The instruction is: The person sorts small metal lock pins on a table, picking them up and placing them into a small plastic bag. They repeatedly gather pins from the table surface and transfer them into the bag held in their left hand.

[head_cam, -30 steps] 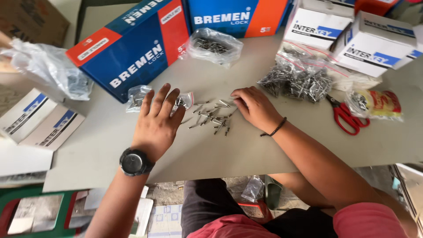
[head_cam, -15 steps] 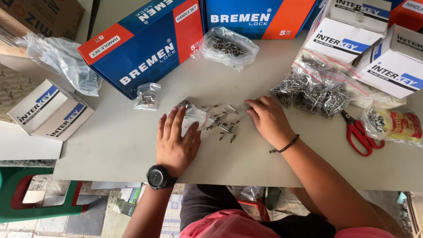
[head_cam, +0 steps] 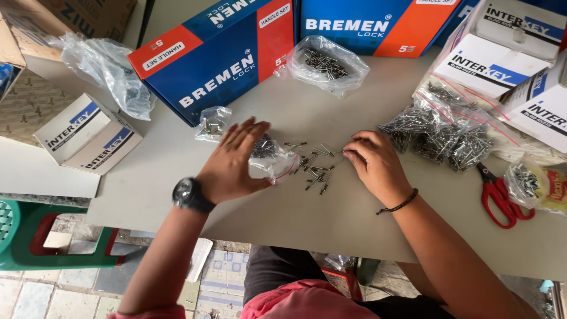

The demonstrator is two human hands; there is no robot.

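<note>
Two bare hands at a small heap of loose rivets on a grey table.

The left hand (head_cam: 231, 160), fingers spread flat, rests against a small clear bag (head_cam: 273, 159) of rivets. The right hand (head_cam: 372, 165) curls beside the loose rivets (head_cam: 313, 164), fingertips drawn together at them; whether it pinches one cannot be told. Farther right lie red scissors (head_cam: 499, 198) and a large rivet pile (head_cam: 440, 133); beyond stand blue boxes (head_cam: 230, 59).
</note>
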